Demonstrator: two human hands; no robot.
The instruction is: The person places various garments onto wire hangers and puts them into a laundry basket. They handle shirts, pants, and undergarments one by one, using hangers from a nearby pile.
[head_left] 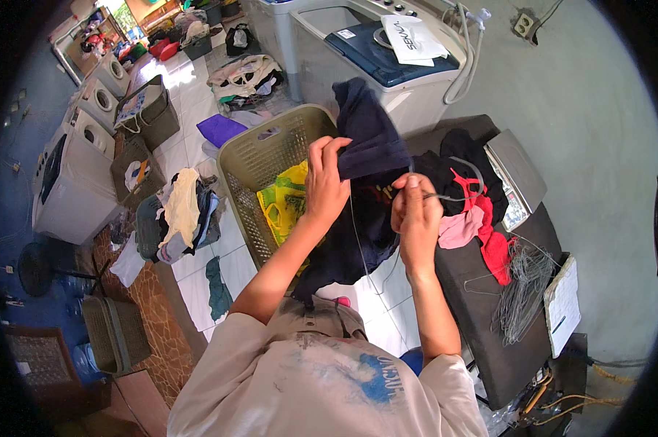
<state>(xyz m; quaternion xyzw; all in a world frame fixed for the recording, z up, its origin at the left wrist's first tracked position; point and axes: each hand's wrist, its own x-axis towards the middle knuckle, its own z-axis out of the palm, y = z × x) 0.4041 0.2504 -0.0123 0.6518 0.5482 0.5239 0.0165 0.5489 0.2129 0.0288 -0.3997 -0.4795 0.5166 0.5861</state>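
My left hand (329, 177) pinches the edge of a dark navy garment (370, 131), which hangs in front of me over the side of the basket. In my right hand (416, 218), thumb and fingers grip a thin grey cord (454, 198) that loops out to the right. Another length of thin string (356, 229) trails down across the dark cloth. Below and left of the garment stands an olive plastic laundry basket (241, 207), with a yellow printed bag (285, 202) inside it.
To the right, a dark padded bench (471, 306) carries black, red and pink clothes (471, 218), a bundle of grey strings (525, 289) and a notepad (563, 311). A twin-tub washing machine (383, 71) stands ahead. Laundry baskets (148, 120) and front-loading washers (94, 136) line the left.
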